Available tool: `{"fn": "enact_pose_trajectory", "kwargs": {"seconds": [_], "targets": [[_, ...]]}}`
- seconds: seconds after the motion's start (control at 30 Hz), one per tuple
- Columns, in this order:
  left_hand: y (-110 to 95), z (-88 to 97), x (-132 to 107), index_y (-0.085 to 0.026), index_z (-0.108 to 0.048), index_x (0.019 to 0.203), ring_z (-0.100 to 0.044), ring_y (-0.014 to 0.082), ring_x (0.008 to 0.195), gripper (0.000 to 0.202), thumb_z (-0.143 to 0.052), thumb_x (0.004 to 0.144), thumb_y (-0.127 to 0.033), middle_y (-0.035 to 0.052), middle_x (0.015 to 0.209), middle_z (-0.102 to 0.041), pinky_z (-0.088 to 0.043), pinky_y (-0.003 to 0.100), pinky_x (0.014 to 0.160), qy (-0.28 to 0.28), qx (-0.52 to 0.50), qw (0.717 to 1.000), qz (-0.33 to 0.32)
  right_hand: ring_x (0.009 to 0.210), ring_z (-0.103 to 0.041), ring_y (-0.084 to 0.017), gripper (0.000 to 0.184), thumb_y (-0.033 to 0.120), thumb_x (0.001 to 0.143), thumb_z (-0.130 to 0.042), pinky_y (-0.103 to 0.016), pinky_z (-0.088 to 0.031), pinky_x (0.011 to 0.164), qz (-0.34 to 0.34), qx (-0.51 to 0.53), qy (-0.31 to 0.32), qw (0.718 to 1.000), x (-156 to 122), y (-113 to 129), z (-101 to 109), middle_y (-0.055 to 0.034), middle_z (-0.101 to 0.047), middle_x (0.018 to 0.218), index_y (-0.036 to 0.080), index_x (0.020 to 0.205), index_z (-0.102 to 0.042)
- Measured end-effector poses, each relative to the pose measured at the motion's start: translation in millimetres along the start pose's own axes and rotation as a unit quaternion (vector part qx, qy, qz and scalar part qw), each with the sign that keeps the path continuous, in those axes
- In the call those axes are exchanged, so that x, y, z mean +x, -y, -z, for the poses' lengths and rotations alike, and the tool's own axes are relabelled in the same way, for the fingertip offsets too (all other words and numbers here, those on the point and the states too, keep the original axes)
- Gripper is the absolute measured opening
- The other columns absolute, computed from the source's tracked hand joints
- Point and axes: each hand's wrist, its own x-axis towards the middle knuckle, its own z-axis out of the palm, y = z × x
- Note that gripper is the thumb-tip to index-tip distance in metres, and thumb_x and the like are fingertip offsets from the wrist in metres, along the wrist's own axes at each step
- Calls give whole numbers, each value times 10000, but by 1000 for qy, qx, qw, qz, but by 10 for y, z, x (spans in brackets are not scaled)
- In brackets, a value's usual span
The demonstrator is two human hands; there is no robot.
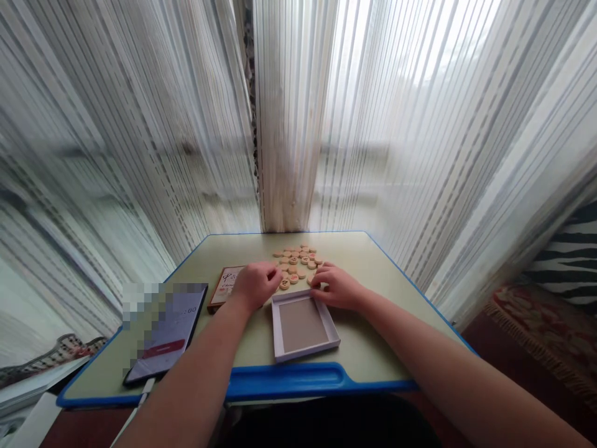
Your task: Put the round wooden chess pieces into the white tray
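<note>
A cluster of round wooden Chinese chess pieces (293, 260) lies on the table beyond an open white box tray (333, 336); some show carved characters. My left hand (258, 283) is at the cluster's left side with its fingers curled together; what is in them, if anything, is hidden. On the other side my right hand (336, 286) rests by the tray's far right corner. Its fingers are bent and apart, the tips at a piece near the tray's far rim. The tray's inside shows a plain brown bottom.
A printed box lid (224, 289) lies partly behind my left hand. Left of it is a tablet (170, 336) with a white cable (147, 389). The table (382, 348) has a blue edge and a blue front groove (289, 378). Striped curtains (289, 124) hang behind it.
</note>
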Motion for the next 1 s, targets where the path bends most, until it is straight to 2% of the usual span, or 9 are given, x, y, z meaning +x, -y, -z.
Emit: {"fn": "enact_pose_trajectory", "kwargs": {"seconds": [0.2, 0.37, 0.47, 0.57, 0.6, 0.7, 0.8, 1.0], "targets": [[15, -32, 9, -178, -539, 512, -501, 139, 590, 334, -451, 796, -331, 44, 614, -634, -296, 269, 570, 23, 20, 999, 43, 660, -473, -150, 115, 185, 729, -601, -307, -401, 750, -7, -16, 5, 1000, 8, 40, 46, -20, -606, 638, 185, 615, -621], [-17, -18, 7, -183, -584, 554, -538, 148, 623, 338, -430, 814, -334, 54, 663, -658, -316, 271, 586, 39, 45, 997, 40, 670, -474, -154, 123, 187, 727, -600, -302, -398, 738, -18, -15, 21, 1000, 7, 33, 54, -20, -604, 628, 187, 605, -613], [-44, 3, 12, -188, -619, 601, -557, 165, 644, 341, -420, 821, -355, 61, 686, -664, -313, 276, 569, 76, 72, 994, 33, 727, -500, -171, 146, 244, 759, -590, -294, -399, 720, -46, -9, 24, 999, 9, 14, 65, -34, -609, 648, 183, 632, -630], [-50, 29, 13, -195, -647, 638, -571, 188, 647, 370, -399, 833, -387, 73, 706, -670, -295, 282, 527, 134, 102, 985, 27, 778, -535, -173, 218, 320, 815, -533, -284, -407, 709, -93, 8, 0, 996, 0, -35, 115, -60, -632, 779, 174, 718, -662], [-46, 37, 13, -197, -654, 651, -577, 191, 653, 391, -378, 845, -395, 75, 720, -674, -297, 283, 525, 138, 105, 984, 28, 759, -542, -164, 204, 297, 810, -527, -276, -409, 693, -121, 7, 0, 993, -7, -53, 140, -61, -635, 807, 172, 728, -666], [-25, 51, 8, -191, -656, 650, -582, 192, 654, 409, -368, 855, -396, 82, 727, -677, -317, 282, 530, 131, 102, 986, 17, 693, -551, -144, 121, 201, 720, -570, -251, -406, 635, -176, -8, 59, 983, -37, -89, 216, -40, -639, 806, 181, 750, -686], [-8, 44, 3, -188, -653, 642, -573, 182, 640, 396, -378, 854, -378, 80, 705, -669, -345, 278, 547, 119, 92, 989, 2, 670, -554, -139, 129, 198, 675, -602, -234, -402, 593, -180, -7, 102, 978, -54, -84, 247, -29, -641, 786, 193, 762, -698], [-11, 16, 0, -187, -655, 667, -575, 183, 714, 299, -437, 825, -317, 69, 745, -661, -398, 276, 617, 111, 71, 991, -7, 671, -554, -137, 141, 201, 709, -587, -244, -419, 635, -168, -13, 75, 983, -37, -72, 189, -37, -651, 809, 182, 787, -702]]}}
